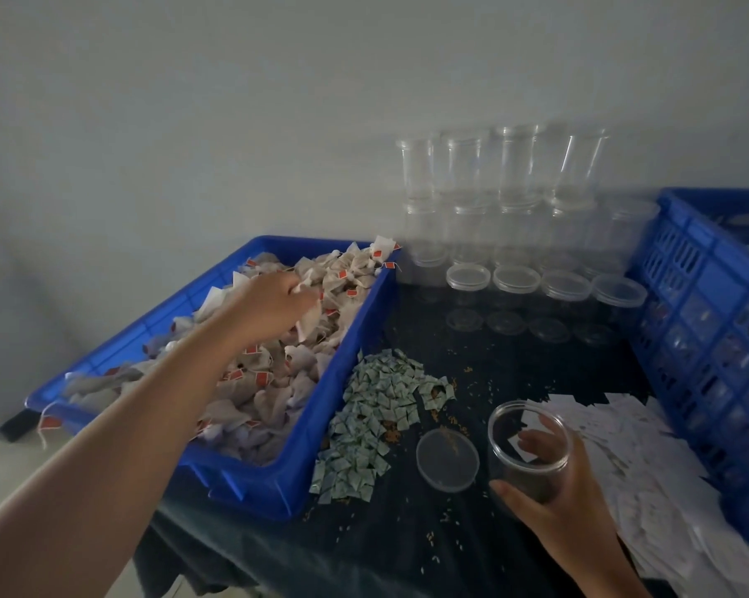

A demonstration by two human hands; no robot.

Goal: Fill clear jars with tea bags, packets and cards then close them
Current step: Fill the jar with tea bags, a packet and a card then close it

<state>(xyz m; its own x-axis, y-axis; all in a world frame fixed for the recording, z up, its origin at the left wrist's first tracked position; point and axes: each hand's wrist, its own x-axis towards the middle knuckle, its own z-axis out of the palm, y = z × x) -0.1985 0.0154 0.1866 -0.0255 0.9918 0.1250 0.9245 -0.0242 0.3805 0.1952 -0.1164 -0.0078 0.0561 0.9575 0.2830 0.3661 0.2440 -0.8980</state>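
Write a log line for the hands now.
left hand: grabbing tea bags in blue tray | right hand: holding open jar | lid: off, beside jar

At the table's left edge I see a bright blue tray (342, 394) heaped with off-white tea bags (278, 394), many showing a small red-orange tag (261, 378). Beside it, packets (372, 416) printed in green and white lie on the near-black cloth (515, 364), flecked with tan grains (472, 384). White cards (623, 446) spread along the right edge beside a blue latticed crate (709, 321). The jar (532, 468), lid (447, 459) and stacked jars (515, 174) are colourless and clear.
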